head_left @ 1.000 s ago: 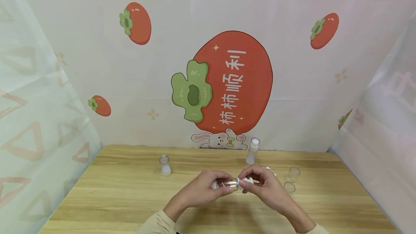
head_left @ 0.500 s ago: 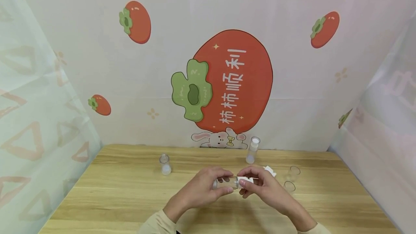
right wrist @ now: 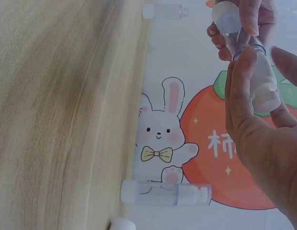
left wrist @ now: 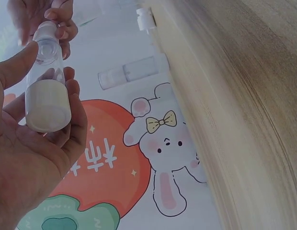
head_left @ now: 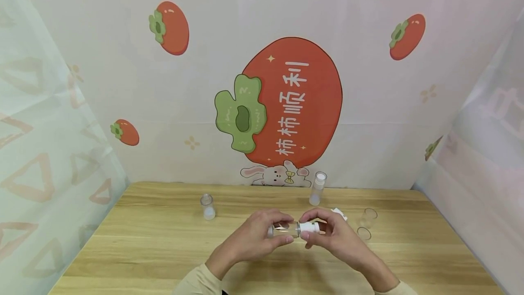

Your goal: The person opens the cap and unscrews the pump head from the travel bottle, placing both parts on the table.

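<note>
Both hands are close together in front of the person, with one clear bottle [head_left: 291,230] lying on its side between them. The left hand [head_left: 254,236] grips the bottle's body, its white base toward the left palm. The right hand [head_left: 339,236] has its fingers curled around the white top [head_left: 309,227], which meets the bottle's mouth; whether it is fixed there I cannot tell.

Over the last second the bottle and the left hand barely move. What changes is the right hand's hold: its thumb and fingers have shifted, so more of the white top shows. That suggests a turning or re-gripping action at the joint, with the left hand as the steady side.

Beyond the right hand lies a loose white piece [head_left: 339,213], and near it stands a tall bottle [head_left: 317,191]. Beyond and left of the left hand stands a small bottle [head_left: 208,208].
</note>
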The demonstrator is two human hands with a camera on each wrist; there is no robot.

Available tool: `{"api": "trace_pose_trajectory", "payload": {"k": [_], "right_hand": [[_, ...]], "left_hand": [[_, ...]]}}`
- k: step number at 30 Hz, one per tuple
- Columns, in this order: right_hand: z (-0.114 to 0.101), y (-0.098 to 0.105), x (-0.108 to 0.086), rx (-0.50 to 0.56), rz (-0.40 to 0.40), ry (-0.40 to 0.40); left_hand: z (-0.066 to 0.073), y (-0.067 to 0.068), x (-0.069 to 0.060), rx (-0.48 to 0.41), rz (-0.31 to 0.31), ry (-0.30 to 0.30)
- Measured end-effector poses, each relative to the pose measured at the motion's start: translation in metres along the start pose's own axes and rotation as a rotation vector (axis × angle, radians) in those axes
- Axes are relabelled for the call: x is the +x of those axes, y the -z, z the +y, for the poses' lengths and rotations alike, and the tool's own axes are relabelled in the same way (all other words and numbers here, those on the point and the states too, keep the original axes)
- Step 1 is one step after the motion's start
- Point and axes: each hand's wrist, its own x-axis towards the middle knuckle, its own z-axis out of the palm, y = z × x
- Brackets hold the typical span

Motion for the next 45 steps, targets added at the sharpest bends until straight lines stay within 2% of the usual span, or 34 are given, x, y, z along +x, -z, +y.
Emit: {"api": "trace_pose_trajectory", "payload": {"k": [5,11,20,26,36,42,45], "right_hand": [[0.0019,-0.0008,0.0016,0.005,0.032,0.019],[0.0024,-0.0009,0.0012,0.011,0.061,-0.032],[-0.0009,0.0000,-0.0006,0.065,0.012,-0.095],[-0.0011,0.0013,-0.0010,0.021,0.012,-0.057],[0.0015,0.0011,-0.0024,0.050,0.003,-0.026],[0.0021,0.0002,-0.0015,-0.006,0.032,0.019],[0.0029,0.0000,-0.0006,-0.001,0.046,0.022]], "left_hand": [[-0.0002,-0.0005,-0.0001,-0.014,0.003,-0.004],[-0.0007,-0.0004,-0.0002,-0.014,-0.001,0.001],[-0.0008,-0.0001,-0.0001,-0.012,0.005,-0.012],[-0.0015,-0.0007,0.0005,-0.021,0.004,-0.009],[-0.0033,0.0013,0.0002,-0.036,-0.024,0.021],[-0.0029,0.0019,0.0007,-0.042,-0.030,0.027],[-0.0029,0.0015,0.0010,-0.046,-0.032,0.028]]}}
